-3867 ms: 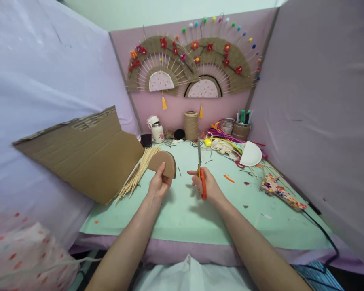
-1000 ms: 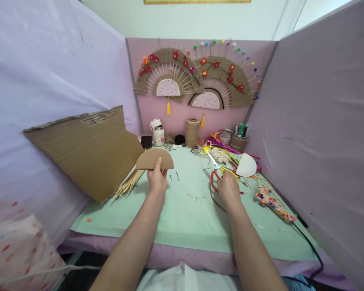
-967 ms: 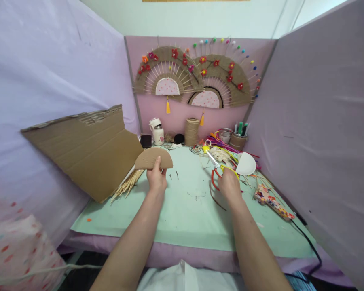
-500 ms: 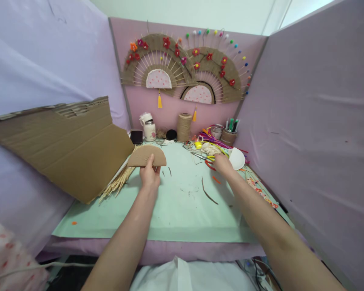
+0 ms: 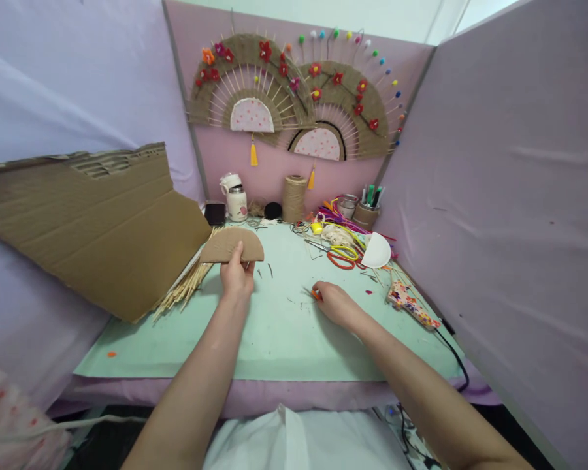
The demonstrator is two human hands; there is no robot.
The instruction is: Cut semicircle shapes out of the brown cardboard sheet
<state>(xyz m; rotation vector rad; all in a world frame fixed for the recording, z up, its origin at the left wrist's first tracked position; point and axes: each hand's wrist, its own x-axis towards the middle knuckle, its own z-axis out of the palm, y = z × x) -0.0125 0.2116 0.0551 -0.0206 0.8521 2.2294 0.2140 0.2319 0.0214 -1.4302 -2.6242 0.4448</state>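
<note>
My left hand [image 5: 237, 274] grips a half-round piece of brown cardboard [image 5: 232, 245] by its straight lower edge, thumb on the front face. The piece is held up above the left side of the table. Near the table's middle, my right hand [image 5: 336, 303] is closed with its fingertips low over the surface. A small orange strip [image 5: 316, 295] sticks out from those fingers, beside a thin dark sliver; the rest is hidden by the hand. Scissors with yellow handles [image 5: 343, 252] and another pair with red handles [image 5: 342, 261] lie beyond my right hand.
A large cardboard sheet [image 5: 102, 228] and thin sticks [image 5: 189, 281] occupy the left. A twine spool [image 5: 294, 199], white bottle [image 5: 236, 202] and pen holder [image 5: 366, 214] stand at the back. A white half-disc [image 5: 377, 250] and flower-patterned glue gun [image 5: 411, 305] lie right. Decorated fans [image 5: 259, 52] hang behind.
My right hand has left the scissors and come nearer and to the left. The orange strip, earlier lying on the table, is now at its fingertips. The long dark twig no longer shows.
</note>
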